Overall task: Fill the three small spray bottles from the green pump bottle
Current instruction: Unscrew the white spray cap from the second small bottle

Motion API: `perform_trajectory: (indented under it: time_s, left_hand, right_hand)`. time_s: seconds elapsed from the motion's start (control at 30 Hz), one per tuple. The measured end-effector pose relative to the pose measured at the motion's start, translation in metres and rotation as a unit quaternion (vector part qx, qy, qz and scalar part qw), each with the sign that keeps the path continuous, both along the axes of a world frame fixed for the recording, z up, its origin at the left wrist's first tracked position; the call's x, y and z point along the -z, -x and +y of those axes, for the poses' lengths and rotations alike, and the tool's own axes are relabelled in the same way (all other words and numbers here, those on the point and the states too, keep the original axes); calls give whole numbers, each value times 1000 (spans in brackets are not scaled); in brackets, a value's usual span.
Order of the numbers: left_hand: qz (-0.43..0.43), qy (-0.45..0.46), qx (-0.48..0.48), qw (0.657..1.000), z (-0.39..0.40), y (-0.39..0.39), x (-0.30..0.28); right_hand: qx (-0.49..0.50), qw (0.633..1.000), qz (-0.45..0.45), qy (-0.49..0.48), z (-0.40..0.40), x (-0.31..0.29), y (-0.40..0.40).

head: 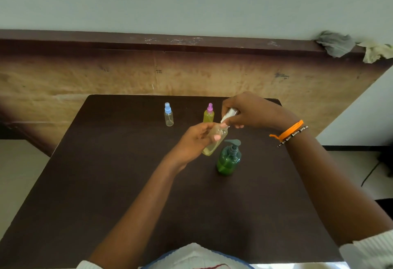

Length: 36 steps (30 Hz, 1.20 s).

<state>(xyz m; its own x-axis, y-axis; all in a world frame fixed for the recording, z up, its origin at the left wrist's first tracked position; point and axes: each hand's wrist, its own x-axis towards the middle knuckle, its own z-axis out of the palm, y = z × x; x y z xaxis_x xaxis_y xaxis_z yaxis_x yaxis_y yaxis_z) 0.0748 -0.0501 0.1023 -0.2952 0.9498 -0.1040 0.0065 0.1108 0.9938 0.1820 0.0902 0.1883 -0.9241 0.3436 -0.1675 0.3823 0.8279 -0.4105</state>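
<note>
Hands [214, 128] hold tilted small spray bottle [214, 143] of yellow-green liquid.

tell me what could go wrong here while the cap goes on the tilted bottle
1. The left hand holds the small spray bottle tilted, with yellowish liquid inside; if the white spray cap in the right hand is not yet seated, liquid may spill onto the dark table.
2. The green pump bottle stands just below the hands; a lowering wrist could knock it.
</note>
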Motion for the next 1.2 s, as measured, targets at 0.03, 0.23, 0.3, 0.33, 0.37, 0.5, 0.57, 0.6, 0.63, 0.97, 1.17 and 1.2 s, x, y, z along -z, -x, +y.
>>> perform_trajectory:
  time_s: [0.03,0.23,0.3,0.33,0.37,0.5,0.57,0.6,0.63,0.97,1.17,1.2]
  left_hand:
    - [-14,2,13,1000,0,1,0]
    - [-35,-9,9,999,2,1,4]
    - [-31,-13,0,999,3,1,5]
    - [-30,-14,-6,999,4,1,6]
    - [-30,-14,-13,999,5,2,7]
    - [-25,-10,-37,999,8,2,12]
    - [-25,-11,-44,999,9,3,14]
    - [-27,-11,-45,999,9,3,14]
    - [-29,-11,-45,999,10,2,14]
    - [-40,1,-48,998,10,-2,22]
    - [-27,12,-66,997,11,1,28]
    - [-28,15,-69,997,11,1,30]
  right_hand:
    - [-9,1000,21,8,2,-4,-2]
    - [-5,994,93,56,14,-20,-15]
    - [6,992,108,64,19,-20,-20]
    - [14,990,119,70,20,-21,-22]
    - [24,988,129,79,21,-22,-25]
    - [74,973,193,103,25,-20,-39]
    - [88,967,221,92,23,-16,-46]
    - [94,964,235,85,20,-13,-49]
    - [100,959,253,85,16,-10,-51]
    - [231,861,430,143,2,36,-72]
    - [401,822,371,159,-4,114,-81]
    - [444,806,358,156,-7,131,-78]
